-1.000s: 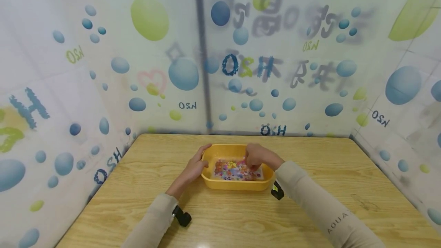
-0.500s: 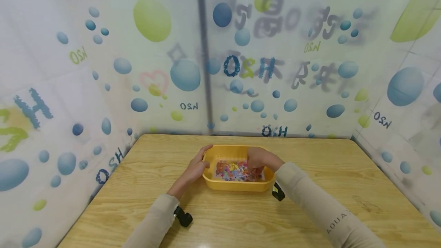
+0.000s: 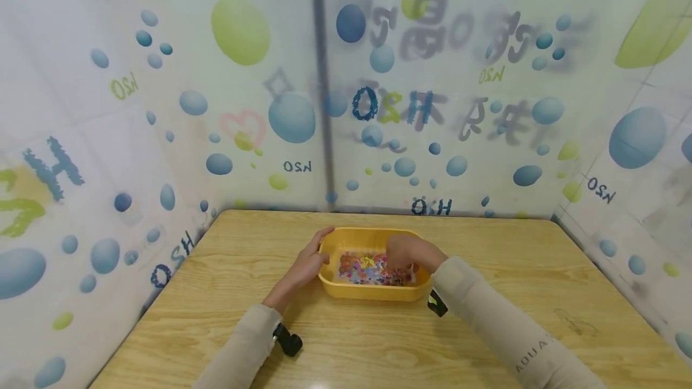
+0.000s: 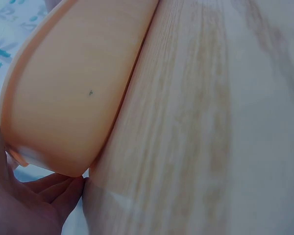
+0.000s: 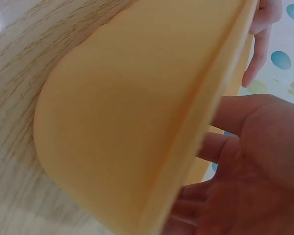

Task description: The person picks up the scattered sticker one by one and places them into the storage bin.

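A yellow plastic basin [image 3: 373, 292] stands on the wooden table in the head view. Inside it lies a colourful patterned mass [image 3: 359, 270], too small to tell whether it is a printed sheet or loose pieces. My left hand [image 3: 306, 265] grips the basin's left end, thumb over the rim and fingers along the outer wall; the left wrist view shows those fingers against the basin's lower edge. Over the right rim reaches my right hand [image 3: 408, 252], its fingers pointing down at the colourful mass. In the right wrist view the basin wall hides its fingertips.
The wooden table [image 3: 486, 299] extends around the basin. Behind it and at both sides hang pale sheets [image 3: 476, 137] printed with blue and green drops. A black wrist camera [image 3: 289, 341] sits on the left cuff, another [image 3: 437, 303] under the right.
My right hand has shifted slightly about inside the basin, over the right part of the colourful mass. My left hand keeps its hold on the rim. The head view has shifted a little.
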The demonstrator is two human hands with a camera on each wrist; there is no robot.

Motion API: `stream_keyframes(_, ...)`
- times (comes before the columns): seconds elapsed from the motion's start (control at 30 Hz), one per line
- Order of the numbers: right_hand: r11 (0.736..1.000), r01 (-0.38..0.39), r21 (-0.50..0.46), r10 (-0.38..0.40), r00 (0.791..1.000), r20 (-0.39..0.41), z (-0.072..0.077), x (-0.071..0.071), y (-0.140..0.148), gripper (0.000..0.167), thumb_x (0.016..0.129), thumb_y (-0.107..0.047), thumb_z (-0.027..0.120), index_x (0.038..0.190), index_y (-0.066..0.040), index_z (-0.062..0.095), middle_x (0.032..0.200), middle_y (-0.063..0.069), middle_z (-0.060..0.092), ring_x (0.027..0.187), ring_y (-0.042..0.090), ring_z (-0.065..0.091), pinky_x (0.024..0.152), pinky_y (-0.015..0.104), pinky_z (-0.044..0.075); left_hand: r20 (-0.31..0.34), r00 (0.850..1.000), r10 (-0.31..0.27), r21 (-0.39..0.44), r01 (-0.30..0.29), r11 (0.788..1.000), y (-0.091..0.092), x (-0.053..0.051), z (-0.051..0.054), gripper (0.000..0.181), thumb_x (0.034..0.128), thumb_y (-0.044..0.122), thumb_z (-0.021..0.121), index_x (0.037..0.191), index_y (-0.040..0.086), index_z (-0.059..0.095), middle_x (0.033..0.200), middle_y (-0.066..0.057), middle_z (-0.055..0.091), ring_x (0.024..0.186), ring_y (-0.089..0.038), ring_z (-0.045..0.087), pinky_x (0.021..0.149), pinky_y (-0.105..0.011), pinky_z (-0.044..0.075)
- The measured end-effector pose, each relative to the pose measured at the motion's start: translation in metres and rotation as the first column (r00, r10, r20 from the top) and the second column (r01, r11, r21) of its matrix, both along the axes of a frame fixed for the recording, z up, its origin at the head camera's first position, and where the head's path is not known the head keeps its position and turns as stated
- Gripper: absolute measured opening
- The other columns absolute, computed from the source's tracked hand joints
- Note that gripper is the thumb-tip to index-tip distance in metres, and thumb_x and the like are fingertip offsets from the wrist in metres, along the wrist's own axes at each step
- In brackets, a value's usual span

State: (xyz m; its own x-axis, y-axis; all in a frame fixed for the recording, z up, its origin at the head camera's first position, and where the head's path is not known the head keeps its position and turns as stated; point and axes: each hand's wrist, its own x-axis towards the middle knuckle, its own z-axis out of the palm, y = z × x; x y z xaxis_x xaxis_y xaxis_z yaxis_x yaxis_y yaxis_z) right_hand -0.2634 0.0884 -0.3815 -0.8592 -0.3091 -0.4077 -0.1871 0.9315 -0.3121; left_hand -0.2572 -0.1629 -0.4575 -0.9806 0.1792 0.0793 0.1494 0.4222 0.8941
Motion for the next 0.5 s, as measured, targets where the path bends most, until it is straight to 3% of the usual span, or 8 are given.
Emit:
stream_keyframes(0.13,0.997,-0.040,0.066,0.040,0.999,-0.011,0.0001,0.0008,-0.0010,0.035,0.094,-0.019,0.071,0.063,-0.013,0.056,0.057,-0.002,0.035,0.050,0.013,0.034,0.071,0.041,0.060,0.006,1.000,-0.002,0.000,0.002,1.000,-0.0002,0.0000,-0.0002,0.076,0.0874,0.003,0.047,0.160,0.022,0.038,0.169,-0.015,0.032,0.155,-0.041,0.029,0.117,-0.057,0.034)
stream_keyframes(0.23,0.997,-0.043,0.068,0.044,0.999,-0.022,0.0006,0.0012,-0.0018,0.030,0.095,-0.019,0.070,0.068,-0.013,0.058,0.060,-0.002,0.037,0.053,0.013,0.037,0.071,0.040,0.060,0.008,1.000,0.003,0.006,-0.003,1.000,-0.0004,0.0004,0.0004,0.075,0.0876,0.003,0.046,0.160,0.022,0.038,0.169,-0.015,0.031,0.155,-0.041,0.029,0.118,-0.058,0.034)
stream_keyframes(0.37,0.995,-0.063,0.076,0.065,0.997,-0.033,0.0003,0.0007,-0.0022,0.038,0.096,-0.019,0.069,0.062,-0.015,0.052,0.056,-0.003,0.035,0.050,0.012,0.032,0.065,0.038,0.058,0.010,1.000,0.011,0.001,-0.011,1.000,-0.0002,0.0008,0.0013,0.075,0.0878,0.003,0.046,0.160,0.023,0.038,0.169,-0.015,0.032,0.155,-0.041,0.029,0.118,-0.059,0.034)
stream_keyframes(0.5,0.996,-0.064,0.069,0.066,0.998,-0.025,0.0001,0.0011,-0.0021,0.036,0.096,-0.017,0.069,0.063,-0.013,0.056,0.056,-0.002,0.035,0.050,0.012,0.032,0.064,0.035,0.054,0.011,1.000,0.007,-0.008,-0.007,1.000,0.0006,0.0012,0.0021,0.075,0.0876,0.003,0.046,0.160,0.023,0.038,0.169,-0.014,0.032,0.156,-0.041,0.028,0.120,-0.059,0.031)
